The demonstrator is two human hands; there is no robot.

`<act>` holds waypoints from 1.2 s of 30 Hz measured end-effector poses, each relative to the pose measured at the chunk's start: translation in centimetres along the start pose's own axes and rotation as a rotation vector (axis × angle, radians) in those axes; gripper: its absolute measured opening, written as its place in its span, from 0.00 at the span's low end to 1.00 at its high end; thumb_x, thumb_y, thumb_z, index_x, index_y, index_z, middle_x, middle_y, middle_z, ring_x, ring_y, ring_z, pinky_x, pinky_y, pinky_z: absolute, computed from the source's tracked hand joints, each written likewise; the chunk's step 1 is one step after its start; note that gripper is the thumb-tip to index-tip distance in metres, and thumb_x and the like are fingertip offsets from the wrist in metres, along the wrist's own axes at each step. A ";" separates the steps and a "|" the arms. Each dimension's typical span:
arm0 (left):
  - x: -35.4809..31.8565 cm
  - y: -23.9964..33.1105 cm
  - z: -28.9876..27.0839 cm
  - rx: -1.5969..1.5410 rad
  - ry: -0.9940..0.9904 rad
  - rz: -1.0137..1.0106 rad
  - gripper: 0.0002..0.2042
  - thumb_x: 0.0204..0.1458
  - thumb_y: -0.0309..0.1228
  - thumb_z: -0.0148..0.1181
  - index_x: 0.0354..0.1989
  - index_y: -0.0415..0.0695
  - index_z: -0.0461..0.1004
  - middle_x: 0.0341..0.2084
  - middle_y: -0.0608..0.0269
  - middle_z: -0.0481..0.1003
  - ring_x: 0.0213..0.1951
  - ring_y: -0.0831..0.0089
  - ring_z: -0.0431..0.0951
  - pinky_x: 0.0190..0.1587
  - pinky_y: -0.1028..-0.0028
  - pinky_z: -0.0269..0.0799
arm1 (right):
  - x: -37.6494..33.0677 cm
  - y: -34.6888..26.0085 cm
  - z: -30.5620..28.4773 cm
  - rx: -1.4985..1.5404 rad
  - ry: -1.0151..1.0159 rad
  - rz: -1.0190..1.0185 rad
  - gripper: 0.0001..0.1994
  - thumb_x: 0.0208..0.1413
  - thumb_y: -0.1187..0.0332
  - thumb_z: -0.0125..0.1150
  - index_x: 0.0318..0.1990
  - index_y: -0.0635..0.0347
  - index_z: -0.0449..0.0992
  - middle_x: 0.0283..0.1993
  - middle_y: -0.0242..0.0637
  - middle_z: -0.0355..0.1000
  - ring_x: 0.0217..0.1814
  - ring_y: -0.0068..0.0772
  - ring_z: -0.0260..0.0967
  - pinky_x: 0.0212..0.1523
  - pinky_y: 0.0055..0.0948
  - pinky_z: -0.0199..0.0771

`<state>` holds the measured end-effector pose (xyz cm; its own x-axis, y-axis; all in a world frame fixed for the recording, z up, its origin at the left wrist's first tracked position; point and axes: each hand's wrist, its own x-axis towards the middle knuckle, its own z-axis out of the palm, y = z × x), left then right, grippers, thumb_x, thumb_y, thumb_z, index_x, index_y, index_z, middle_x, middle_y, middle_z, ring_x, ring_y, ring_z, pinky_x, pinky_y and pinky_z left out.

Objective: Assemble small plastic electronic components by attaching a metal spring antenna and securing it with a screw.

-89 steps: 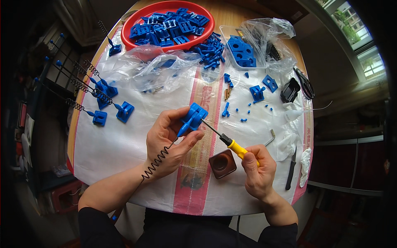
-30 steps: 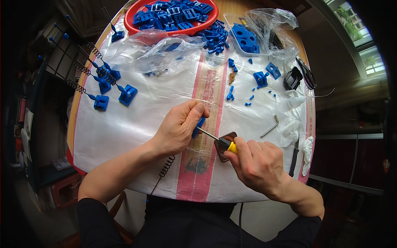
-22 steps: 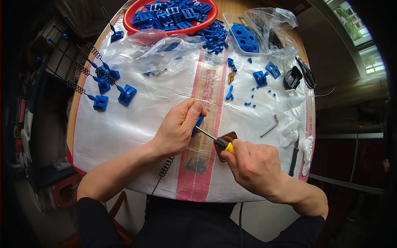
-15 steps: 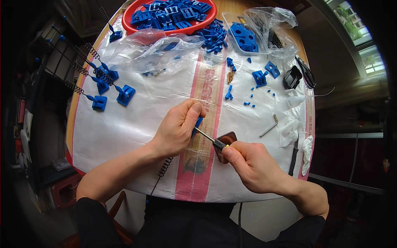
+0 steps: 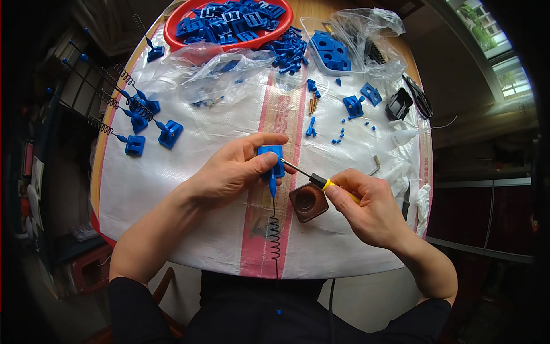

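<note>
Just bags, no screens or signs.
Crumpled clear plastic bags (image 5: 200, 66) by the red bowl (image 5: 172, 35); another (image 5: 375, 26) far right.

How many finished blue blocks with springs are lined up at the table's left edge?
4: one near the red bowl, then three lower along the edge. A springless block lies beside them; more may be hidden beyond the edge.

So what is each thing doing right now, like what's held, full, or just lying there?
left hand: gripping the blue block.
blue block: held up, black spring dangling below it.
right hand: gripping the screwdriver.
screwdriver: tilted, tip against the blue block.
brown dish: lying on the cloth, untouched.
red bowl: full of blue parts.
clear bag: crumpled, lying flat.
finished spring pieces: set down at the left.
</note>
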<state>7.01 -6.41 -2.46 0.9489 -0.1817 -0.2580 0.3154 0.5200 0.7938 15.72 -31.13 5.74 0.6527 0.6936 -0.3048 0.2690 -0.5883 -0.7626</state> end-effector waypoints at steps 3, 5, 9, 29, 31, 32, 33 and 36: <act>0.1 -0.3 0.1 -0.072 0.015 -0.028 0.23 0.67 0.41 0.56 0.64 0.39 0.65 0.39 0.59 0.76 0.40 0.76 0.77 0.42 0.78 0.72 | -0.4 -0.5 -0.3 -0.116 0.090 -0.117 0.11 0.65 0.66 0.59 0.41 0.66 0.79 0.30 0.45 0.78 0.29 0.39 0.77 0.32 0.34 0.74; 0.1 -0.5 0.4 -0.114 0.021 -0.053 0.21 0.68 0.42 0.53 0.61 0.40 0.66 0.36 0.58 0.76 0.38 0.76 0.77 0.38 0.79 0.71 | -0.5 -0.4 -0.2 -0.166 0.140 -0.199 0.09 0.65 0.67 0.60 0.40 0.65 0.79 0.28 0.44 0.77 0.28 0.43 0.77 0.30 0.36 0.73; -0.1 -1.3 0.9 0.031 0.072 -0.029 0.18 0.71 0.45 0.43 0.53 0.43 0.69 0.29 0.68 0.72 0.31 0.83 0.72 0.29 0.82 0.65 | -0.7 0.2 0.9 -0.313 0.207 -0.398 0.07 0.63 0.67 0.61 0.36 0.60 0.77 0.24 0.41 0.73 0.26 0.47 0.74 0.25 0.41 0.70; -0.5 -1.8 1.8 0.647 0.148 0.294 0.22 0.73 0.49 0.36 0.39 0.44 0.70 0.29 0.72 0.65 0.31 0.84 0.63 0.35 0.81 0.63 | -1.6 -2.0 0.5 -0.660 0.079 -0.464 0.12 0.62 0.60 0.64 0.35 0.59 0.73 0.20 0.35 0.70 0.19 0.38 0.72 0.19 0.36 0.67; -0.5 -1.9 1.7 0.683 0.147 0.284 0.22 0.74 0.48 0.35 0.39 0.44 0.69 0.29 0.72 0.64 0.31 0.83 0.63 0.36 0.80 0.64 | -1.5 -2.0 0.3 -0.564 0.035 -0.406 0.13 0.62 0.60 0.64 0.35 0.60 0.73 0.20 0.38 0.71 0.20 0.42 0.73 0.20 0.39 0.67; -0.4 -1.9 1.7 0.702 0.149 0.290 0.21 0.74 0.47 0.35 0.39 0.44 0.69 0.29 0.72 0.64 0.31 0.83 0.63 0.36 0.79 0.64 | -1.5 -2.2 0.3 -0.507 0.015 -0.375 0.13 0.63 0.60 0.63 0.34 0.61 0.72 0.20 0.40 0.71 0.21 0.44 0.73 0.21 0.40 0.68; -0.3 -2.0 1.7 0.722 0.151 0.296 0.21 0.74 0.47 0.35 0.38 0.44 0.69 0.28 0.71 0.64 0.31 0.83 0.63 0.36 0.79 0.64 | -1.4 -2.3 0.2 -0.449 -0.004 -0.343 0.13 0.63 0.61 0.63 0.34 0.62 0.72 0.20 0.42 0.72 0.22 0.47 0.73 0.21 0.42 0.68; -0.4 -1.8 1.9 0.738 0.149 0.270 0.21 0.74 0.46 0.36 0.38 0.43 0.69 0.28 0.71 0.64 0.31 0.82 0.63 0.36 0.78 0.64 | -1.5 -2.6 -0.2 -0.312 -0.072 -0.182 0.11 0.64 0.66 0.63 0.34 0.67 0.76 0.18 0.40 0.69 0.18 0.40 0.68 0.21 0.35 0.62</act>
<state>6.04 -8.85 -2.79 0.9993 0.0122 -0.0345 0.0361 -0.1655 0.9855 14.18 -30.66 8.29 0.5257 0.8195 -0.2282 0.5861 -0.5434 -0.6010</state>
